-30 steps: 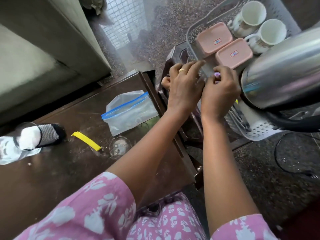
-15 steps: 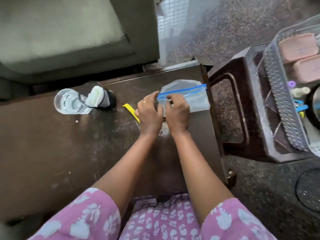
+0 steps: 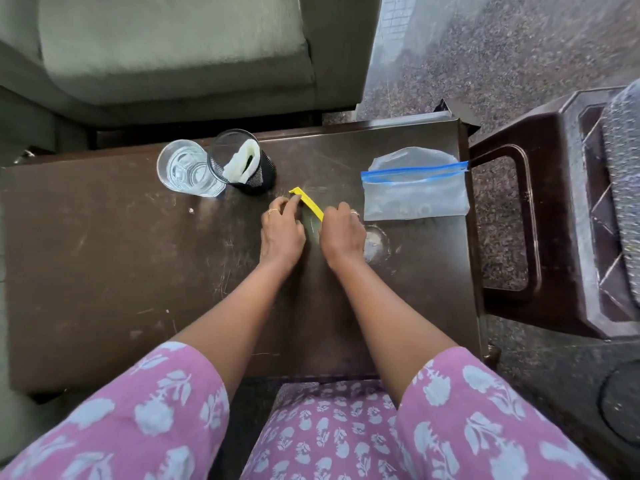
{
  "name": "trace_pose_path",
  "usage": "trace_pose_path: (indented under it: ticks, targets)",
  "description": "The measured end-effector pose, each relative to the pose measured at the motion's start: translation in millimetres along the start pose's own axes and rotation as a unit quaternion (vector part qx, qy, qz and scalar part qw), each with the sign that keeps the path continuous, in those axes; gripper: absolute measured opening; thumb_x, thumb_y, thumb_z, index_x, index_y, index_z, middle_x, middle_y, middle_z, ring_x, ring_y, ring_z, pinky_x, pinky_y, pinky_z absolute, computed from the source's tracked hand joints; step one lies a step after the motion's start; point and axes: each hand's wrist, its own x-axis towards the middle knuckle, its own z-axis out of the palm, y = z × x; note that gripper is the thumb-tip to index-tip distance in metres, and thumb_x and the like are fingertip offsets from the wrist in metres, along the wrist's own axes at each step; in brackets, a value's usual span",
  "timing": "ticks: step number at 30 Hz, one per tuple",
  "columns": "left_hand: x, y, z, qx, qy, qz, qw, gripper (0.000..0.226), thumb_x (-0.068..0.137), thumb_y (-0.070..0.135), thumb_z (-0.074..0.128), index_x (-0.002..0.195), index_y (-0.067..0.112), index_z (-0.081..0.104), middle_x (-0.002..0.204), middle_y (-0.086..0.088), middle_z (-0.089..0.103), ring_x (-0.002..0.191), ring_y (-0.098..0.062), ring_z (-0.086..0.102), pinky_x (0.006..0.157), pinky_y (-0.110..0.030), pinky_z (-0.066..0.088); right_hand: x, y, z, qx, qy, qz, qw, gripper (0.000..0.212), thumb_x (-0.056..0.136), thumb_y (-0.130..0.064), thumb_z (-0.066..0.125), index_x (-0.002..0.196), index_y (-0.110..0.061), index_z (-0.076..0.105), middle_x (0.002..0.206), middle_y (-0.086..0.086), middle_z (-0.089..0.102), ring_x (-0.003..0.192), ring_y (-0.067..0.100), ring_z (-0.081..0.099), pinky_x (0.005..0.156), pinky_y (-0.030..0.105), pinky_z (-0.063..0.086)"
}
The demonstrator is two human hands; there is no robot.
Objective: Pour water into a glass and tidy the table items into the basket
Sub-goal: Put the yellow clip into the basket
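Observation:
A yellow plastic clip (image 3: 307, 201) lies slanted on the dark wooden table (image 3: 138, 271). My left hand (image 3: 282, 233) pinches its far part with the fingertips. My right hand (image 3: 343, 233) is closed over its near end, which is hidden under the fingers. A glass of water (image 3: 183, 171) stands at the back left, touching a black mesh cup (image 3: 258, 174) with white tissue inside. A clear zip bag with a blue seal (image 3: 415, 192) lies flat to the right of my hands. The grey basket (image 3: 623, 161) shows only as a blurred edge at the far right.
The basket rests on a brown plastic stool (image 3: 557, 209) right of the table. A small clear round object (image 3: 375, 242) sits just right of my right hand. A grey-green sofa (image 3: 173, 53) runs along the table's far side. Speckled floor lies beyond.
Both hands left the basket, passed over the zip bag's seal, and now rest on the yellow clip. The view swung left, so the kettle, cups and pink boxes are out of sight.

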Motion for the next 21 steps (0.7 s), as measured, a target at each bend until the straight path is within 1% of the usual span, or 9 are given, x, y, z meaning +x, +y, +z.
trace_pose_path:
  ticks: [4, 8, 10, 12, 14, 16, 18, 19, 21]
  targets:
    - [4, 12, 5, -0.091, 0.019, -0.056, 0.994, 0.045, 0.094, 0.013, 0.04, 0.138, 0.006, 0.035, 0.138, -0.019, 0.04, 0.127, -0.032, 0.036, 0.107, -0.038, 0.028, -2, 7, -8, 0.025, 0.035, -0.001, 0.999, 0.013, 0.088, -0.012, 0.058, 0.097, -0.003, 0.061, 0.103, 0.017, 0.058, 0.092, 0.034, 0.057, 0.075, 0.039, 0.046]
    - [9, 37, 9, -0.139, 0.037, -0.079, 0.986, 0.044, 0.097, 0.024, 0.036, 0.139, 0.009, 0.033, 0.135, -0.019, 0.046, 0.125, -0.032, 0.04, 0.102, -0.038, 0.03, -5, 25, -25, 0.054, 0.073, 0.002, 0.996, 0.016, 0.088, -0.015, 0.058, 0.096, -0.003, 0.062, 0.099, 0.016, 0.061, 0.088, 0.032, 0.058, 0.072, 0.037, 0.047]
    - [12, 52, 12, -0.163, 0.051, -0.081, 0.982, 0.043, 0.098, 0.027, 0.036, 0.137, 0.01, 0.037, 0.132, -0.018, 0.05, 0.123, -0.031, 0.043, 0.101, -0.037, 0.031, -3, 37, -36, 0.069, 0.087, 0.007, 0.994, 0.017, 0.089, -0.016, 0.056, 0.098, -0.003, 0.063, 0.1, 0.016, 0.061, 0.088, 0.032, 0.058, 0.072, 0.038, 0.047]
    - [15, 69, 14, -0.185, 0.066, -0.065, 0.978, 0.039, 0.097, 0.027, 0.039, 0.133, 0.012, 0.044, 0.13, -0.014, 0.054, 0.121, -0.029, 0.046, 0.097, -0.028, 0.03, -2, 52, -48, 0.078, 0.109, 0.018, 0.991, 0.018, 0.088, -0.017, 0.057, 0.099, -0.004, 0.064, 0.1, 0.015, 0.061, 0.088, 0.031, 0.058, 0.072, 0.038, 0.047]
    - [17, 90, 18, -0.197, 0.072, -0.023, 0.978, 0.034, 0.096, 0.025, 0.043, 0.127, 0.013, 0.051, 0.124, -0.011, 0.06, 0.115, -0.026, 0.051, 0.089, -0.021, 0.03, -2, 67, -61, 0.091, 0.145, 0.039, 0.984, 0.016, 0.087, -0.017, 0.059, 0.097, -0.005, 0.066, 0.098, 0.014, 0.062, 0.087, 0.032, 0.058, 0.071, 0.037, 0.046]
    - [17, 114, 22, -0.205, 0.075, 0.025, 0.976, 0.03, 0.094, 0.023, 0.048, 0.121, 0.013, 0.056, 0.114, -0.01, 0.064, 0.106, -0.022, 0.055, 0.083, -0.018, 0.033, -4, 83, -75, 0.105, 0.192, 0.061, 0.974, 0.015, 0.086, -0.015, 0.061, 0.095, -0.005, 0.066, 0.096, 0.015, 0.064, 0.085, 0.034, 0.058, 0.071, 0.038, 0.046]
    - [18, 141, 26, -0.216, 0.08, 0.064, 0.971, 0.027, 0.093, 0.022, 0.051, 0.118, 0.013, 0.059, 0.106, -0.009, 0.065, 0.092, -0.013, 0.054, 0.076, -0.013, 0.032, -6, 101, -91, 0.122, 0.245, 0.08, 0.958, 0.014, 0.083, -0.013, 0.062, 0.093, -0.005, 0.067, 0.093, 0.016, 0.065, 0.083, 0.037, 0.06, 0.07, 0.04, 0.048]
    - [17, 155, 27, -0.223, 0.08, 0.079, 0.968, 0.027, 0.093, 0.023, 0.051, 0.117, 0.013, 0.06, 0.105, -0.009, 0.064, 0.089, -0.011, 0.053, 0.076, -0.012, 0.033, -7, 109, -99, 0.132, 0.27, 0.092, 0.949, 0.014, 0.082, -0.012, 0.063, 0.093, -0.005, 0.068, 0.093, 0.016, 0.065, 0.082, 0.037, 0.06, 0.068, 0.04, 0.048]
    - [16, 183, 31, -0.241, 0.074, 0.107, 0.962, 0.026, 0.093, 0.023, 0.052, 0.116, 0.013, 0.062, 0.107, -0.008, 0.062, 0.092, -0.011, 0.056, 0.083, -0.017, 0.04, -8, 127, -116, 0.149, 0.308, 0.117, 0.932, 0.015, 0.082, -0.012, 0.064, 0.095, -0.006, 0.068, 0.096, 0.014, 0.066, 0.083, 0.035, 0.062, 0.066, 0.04, 0.049]
